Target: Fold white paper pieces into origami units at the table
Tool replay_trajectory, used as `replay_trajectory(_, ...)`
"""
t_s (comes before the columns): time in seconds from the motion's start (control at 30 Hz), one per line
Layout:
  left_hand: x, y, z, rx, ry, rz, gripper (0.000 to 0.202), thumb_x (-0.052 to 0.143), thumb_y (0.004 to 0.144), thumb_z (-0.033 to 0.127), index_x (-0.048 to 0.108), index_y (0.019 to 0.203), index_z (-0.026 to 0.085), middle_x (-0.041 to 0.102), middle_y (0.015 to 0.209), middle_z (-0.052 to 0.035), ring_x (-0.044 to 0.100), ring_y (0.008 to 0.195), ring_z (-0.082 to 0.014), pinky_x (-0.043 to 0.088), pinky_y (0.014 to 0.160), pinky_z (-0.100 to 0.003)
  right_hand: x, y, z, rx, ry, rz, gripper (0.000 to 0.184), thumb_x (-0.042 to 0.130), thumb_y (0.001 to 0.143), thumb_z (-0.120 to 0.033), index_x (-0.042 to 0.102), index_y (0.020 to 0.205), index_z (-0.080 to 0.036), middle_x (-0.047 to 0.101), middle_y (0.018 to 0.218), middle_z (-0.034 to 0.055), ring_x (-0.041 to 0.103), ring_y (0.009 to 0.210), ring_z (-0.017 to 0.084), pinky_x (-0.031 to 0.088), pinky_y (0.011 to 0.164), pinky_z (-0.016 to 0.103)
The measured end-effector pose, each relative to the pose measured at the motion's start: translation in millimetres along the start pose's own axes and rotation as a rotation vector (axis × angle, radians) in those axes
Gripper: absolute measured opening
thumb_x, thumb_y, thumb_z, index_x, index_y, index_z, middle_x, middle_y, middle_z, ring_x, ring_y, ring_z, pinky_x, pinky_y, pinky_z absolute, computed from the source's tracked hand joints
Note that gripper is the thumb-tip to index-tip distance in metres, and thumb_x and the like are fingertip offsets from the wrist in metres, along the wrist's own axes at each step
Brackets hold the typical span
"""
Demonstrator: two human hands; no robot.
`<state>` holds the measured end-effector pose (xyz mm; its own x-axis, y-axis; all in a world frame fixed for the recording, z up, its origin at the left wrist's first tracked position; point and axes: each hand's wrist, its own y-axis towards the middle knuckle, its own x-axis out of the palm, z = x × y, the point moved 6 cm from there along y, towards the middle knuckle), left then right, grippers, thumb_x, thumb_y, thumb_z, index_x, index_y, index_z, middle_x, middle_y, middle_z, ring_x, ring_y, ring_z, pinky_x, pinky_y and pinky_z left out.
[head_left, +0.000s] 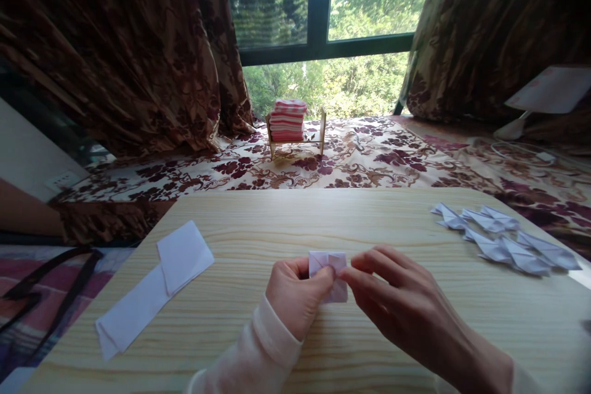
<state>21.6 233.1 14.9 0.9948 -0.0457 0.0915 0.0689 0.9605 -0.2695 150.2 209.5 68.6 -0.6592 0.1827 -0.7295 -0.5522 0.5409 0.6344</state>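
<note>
A small folded square of white paper point(339, 291) with crease lines is held just above the wooden table. My left hand point(295, 292) grips it from the left, thumb pressed on its face and fingers behind it. At the paper's right edge is my right hand point(392, 289), its thumb and index fingertips close together there. Whether those fingertips pinch the edge or only touch it is hard to see. Several folded white paper pieces with pointed ends point(492, 240) lie in a cluster at the table's far right.
White paper sheets point(138, 308) lie overlapping on the left of the wooden table point(258, 215). Behind it, a small wooden rack point(322, 132) holds folded pink striped cloths point(289, 120) on a floral-covered ledge. A white lamp point(549, 92) stands at the right, near the curtain.
</note>
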Motion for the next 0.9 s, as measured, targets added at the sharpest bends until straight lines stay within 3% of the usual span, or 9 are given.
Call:
replay_trajectory(0.17, 0.1, -3.9, 10.4, 0.090, 0.151, 0.090, 0.020, 0.057, 0.063, 0.031, 0.064, 0.060, 0.012, 0.054, 0.054, -0.0004, 0.048, 0.054, -0.0132, 0.039, 0.055, -0.025, -0.2, -1.3, 19.5, 0.359, 0.279, 0.092, 0.012, 0.048, 0.088, -0.019, 0.060, 0.091, -0.020, 0.061, 0.083, 0.0035, 0.057, 0.073, 0.015, 0.047, 0.064, 0.025)
replay_trajectory(0.3, -0.3, -6.5, 14.2, 0.161, 0.278, 0.136, 0.021, 0.054, 0.065, 0.032, 0.051, 0.052, 0.016, 0.051, 0.054, 0.0000, 0.046, 0.054, -0.0127, 0.039, 0.053, -0.025, 14.1, -5.5, 28.3, 0.577, 0.416, -0.043, 0.032, 0.039, 0.093, -0.032, 0.056, 0.069, -0.019, 0.058, 0.070, 0.0021, 0.057, 0.067, 0.015, 0.046, 0.061, 0.025)
replay_trajectory(0.47, 2.8, -8.7, 16.3, 0.192, 0.310, 0.143, 0.023, 0.054, 0.065, 0.032, 0.045, 0.050, 0.018, 0.052, 0.056, -0.0008, 0.047, 0.057, -0.0137, 0.039, 0.055, -0.025, 24.3, -8.4, 27.7, 0.651, 0.563, -0.103, 0.032, 0.045, 0.089, -0.037, 0.054, 0.065, -0.018, 0.060, 0.070, 0.0025, 0.057, 0.067, 0.016, 0.046, 0.060, 0.026)
replay_trajectory(0.77, 6.7, -4.7, 8.3, 0.017, 0.002, 0.036, 0.026, 0.065, 0.057, 0.034, 0.071, 0.066, 0.010, 0.064, 0.058, -0.0032, 0.054, 0.058, -0.0156, 0.043, 0.057, -0.026, 18.8, -7.1, 23.7, 0.685, 0.636, -0.006, 0.028, 0.050, 0.086, -0.035, 0.055, 0.064, -0.018, 0.056, 0.066, 0.0013, 0.053, 0.065, 0.015, 0.042, 0.060, 0.026)
replay_trajectory(0.9, 4.3, -3.8, 9.7, 0.019, -0.015, 0.045, 0.028, 0.069, 0.055, 0.034, 0.074, 0.070, 0.010, 0.069, 0.065, -0.0054, 0.057, 0.062, -0.0169, 0.045, 0.062, -0.026, 26.0, -10.4, 25.9, 0.744, 0.643, -0.060, 0.031, 0.047, 0.087, -0.040, 0.054, 0.066, -0.017, 0.055, 0.065, 0.0013, 0.051, 0.063, 0.015, 0.042, 0.058, 0.026)
